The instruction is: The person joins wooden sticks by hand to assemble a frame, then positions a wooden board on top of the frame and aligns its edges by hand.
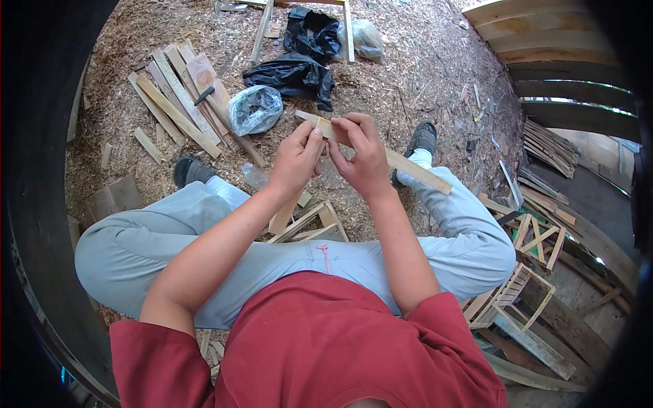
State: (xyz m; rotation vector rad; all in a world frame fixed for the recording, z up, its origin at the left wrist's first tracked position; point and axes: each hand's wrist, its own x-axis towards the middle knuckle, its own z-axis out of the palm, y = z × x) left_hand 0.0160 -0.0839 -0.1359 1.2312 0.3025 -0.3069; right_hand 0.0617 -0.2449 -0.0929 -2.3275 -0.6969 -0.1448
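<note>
Head view: left hand [298, 155] and right hand [362, 158] both clamped on wooden strip [418, 173] above chip-strewn ground [401, 92].

Just one camera on the call here, up on the wearer's head, and it's facing forward and steeply down! Nearest to the lens, the red shirt [354, 340] fills the bottom; left hand [299, 155] and right hand [362, 158] sit farther out, near mid-view. Beyond, it takes in the ground [401, 81]. And it's wide, folks: dark rounded edges, boarded wall [547, 54] bending in at right!
</note>
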